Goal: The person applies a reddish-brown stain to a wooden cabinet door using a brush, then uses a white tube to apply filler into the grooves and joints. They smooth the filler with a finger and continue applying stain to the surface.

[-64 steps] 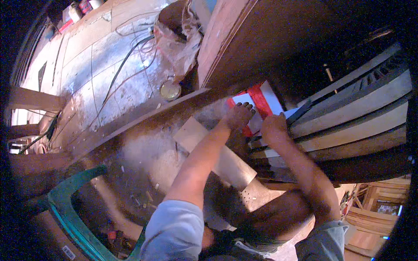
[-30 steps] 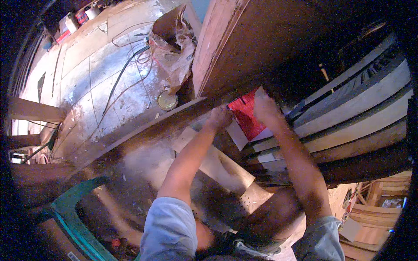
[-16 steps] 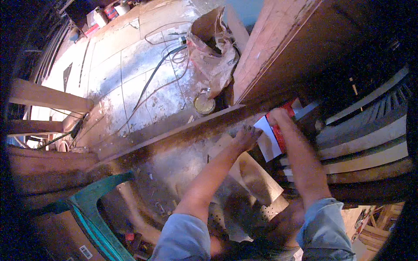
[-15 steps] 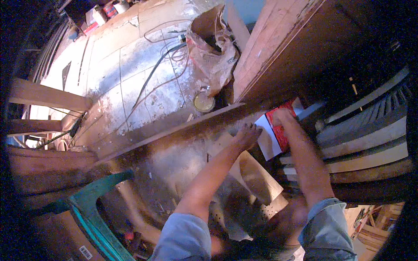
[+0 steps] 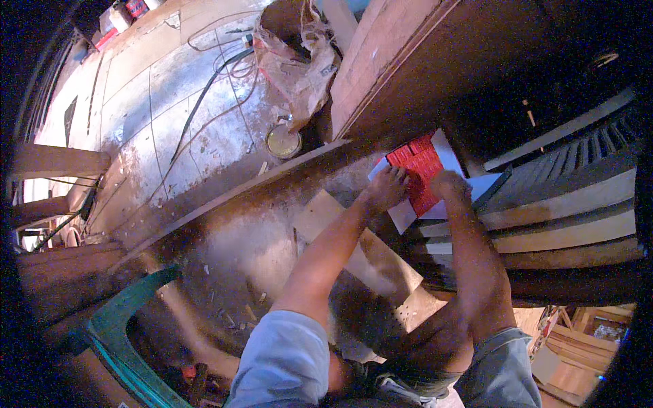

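A red printed sheet [image 5: 423, 163] with white outer panels, like a folded carton or cover, lies spread between my hands beside a dark wooden side. My left hand [image 5: 388, 189] grips its left part, with the fingers curled over the red edge. On its right part is my right hand [image 5: 451, 188], closed like a fist or pinch on the sheet. A white flap [image 5: 447, 151] stands out at its upper right, and a pale blue-white panel [image 5: 484, 185] shows to the right of my right hand. My fingertips are partly hidden.
A green plastic chair arm [image 5: 122, 316] curves at lower left. Wood boards [image 5: 371, 248] lie below my forearms. Ahead are a low ledge [image 5: 238, 187], a crumpled plastic bag [image 5: 292, 75], a round tin [image 5: 283, 141] and a cable [image 5: 197, 102]. Slatted planks [image 5: 564, 217] stand at right.
My left hand has come onto the sheet's red part and closed there. My right hand has moved to its right side. More red and a white upper-right flap now show. The view has shifted.
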A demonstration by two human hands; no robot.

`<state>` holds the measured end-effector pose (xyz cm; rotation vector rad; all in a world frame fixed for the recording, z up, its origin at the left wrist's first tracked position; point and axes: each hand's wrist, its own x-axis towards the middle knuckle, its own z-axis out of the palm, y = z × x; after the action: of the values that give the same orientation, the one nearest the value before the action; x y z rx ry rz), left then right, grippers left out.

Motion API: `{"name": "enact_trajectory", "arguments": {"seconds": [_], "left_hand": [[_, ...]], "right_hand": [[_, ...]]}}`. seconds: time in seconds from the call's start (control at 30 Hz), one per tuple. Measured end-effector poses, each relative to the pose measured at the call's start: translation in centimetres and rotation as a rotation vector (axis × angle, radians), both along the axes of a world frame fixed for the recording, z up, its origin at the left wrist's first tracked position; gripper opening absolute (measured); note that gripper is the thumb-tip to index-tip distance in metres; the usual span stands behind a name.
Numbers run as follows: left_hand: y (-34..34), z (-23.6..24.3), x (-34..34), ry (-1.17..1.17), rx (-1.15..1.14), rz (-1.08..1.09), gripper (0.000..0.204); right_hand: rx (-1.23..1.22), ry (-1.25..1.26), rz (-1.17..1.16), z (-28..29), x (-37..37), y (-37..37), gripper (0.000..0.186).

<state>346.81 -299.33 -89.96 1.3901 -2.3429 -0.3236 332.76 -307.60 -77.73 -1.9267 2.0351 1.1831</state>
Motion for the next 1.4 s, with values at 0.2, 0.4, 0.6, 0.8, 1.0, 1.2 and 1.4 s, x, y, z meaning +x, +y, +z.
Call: {"name": "enact_trajectory", "arguments": {"seconds": [0.2, 0.4, 0.6, 0.8, 1.0, 1.2, 1.4], "left_hand": [[1.6, 2.6, 1.1, -0.233, 0.195, -0.098, 0.064], [3.3, 2.2, 1.3, -0.204, 0.182, -0.002, 0.077], [1.6, 1.1, -0.6, -0.306, 0.242, -0.006, 0.071], [2.1, 1.1, -0.5, -0.224, 0.207, 0.069, 0.076], [3.1, 0.7, 0.7, -0.265, 0.194, 0.106, 0.078], [2.2, 0.1, 0.9, 0.088, 0.442, 0.215, 0.065], [4.8, 2.1, 2.9, -0.057, 0.245, 0.081, 0.087]], "right_hand": [[-0.310, -0.747, 0.208, -3.1, 5.3, -0.6, 0.071], [-0.219, -0.540, 0.232, -3.9, 6.9, -2.0, 0.097], [-0.107, -0.435, 0.335, -3.1, 7.2, -2.2, 0.094], [-0.201, -0.415, 0.267, -2.1, 7.6, -0.7, 0.068], [-0.266, -0.613, 0.267, -4.1, 6.0, -2.0, 0.068], [-0.392, -0.807, 0.222, -6.2, 5.7, 0.6, 0.072], [-0.512, -0.866, 0.714, -5.2, 3.5, 3.6, 0.044]]}}
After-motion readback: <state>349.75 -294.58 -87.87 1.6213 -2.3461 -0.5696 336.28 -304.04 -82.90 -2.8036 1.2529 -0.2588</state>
